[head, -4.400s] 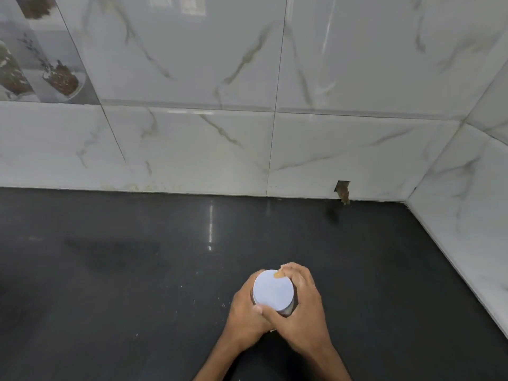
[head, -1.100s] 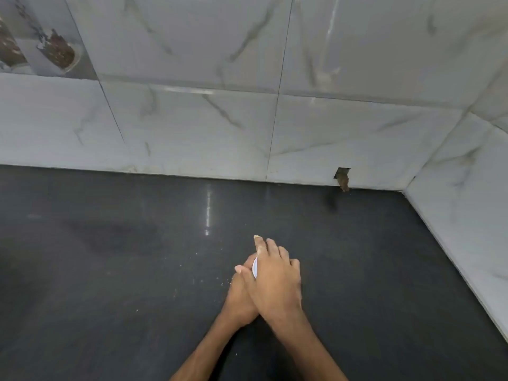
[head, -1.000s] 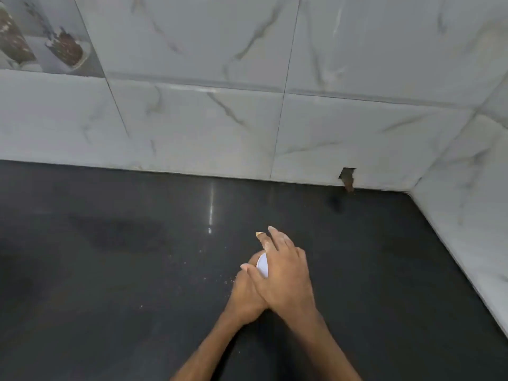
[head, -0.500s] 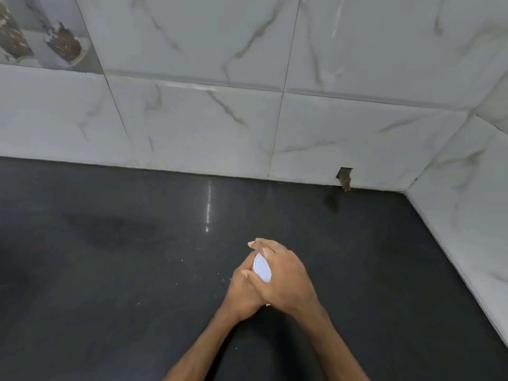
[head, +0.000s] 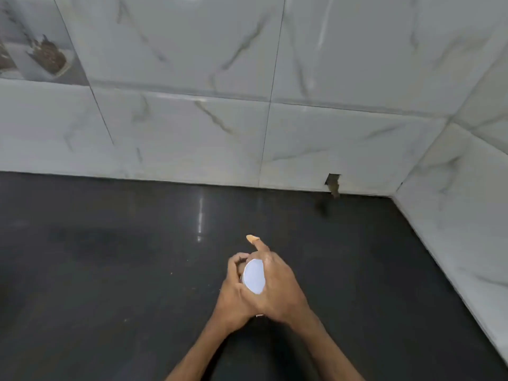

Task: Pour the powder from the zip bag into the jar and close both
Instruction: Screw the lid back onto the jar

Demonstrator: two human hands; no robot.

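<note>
I log one black stone countertop [head: 110,270], polished, filling the lower view. My landmark is the chipped notch [head: 333,184] at the foot of the back wall.

- Back wall [head: 192,64]: white marble-veined tiles, above the notch and running left of it.
- Side wall [head: 461,215]: same tiles, right of the notch, meeting the back wall in a corner.
- Picture tile [head: 35,50]: brown motif, far up-left of the notch.
- Light streak [head: 200,218]: reflected on the counter, left of and below the notch.
- Pale specks [head: 171,273]: scattered on the counter, further left and nearer me.
</note>
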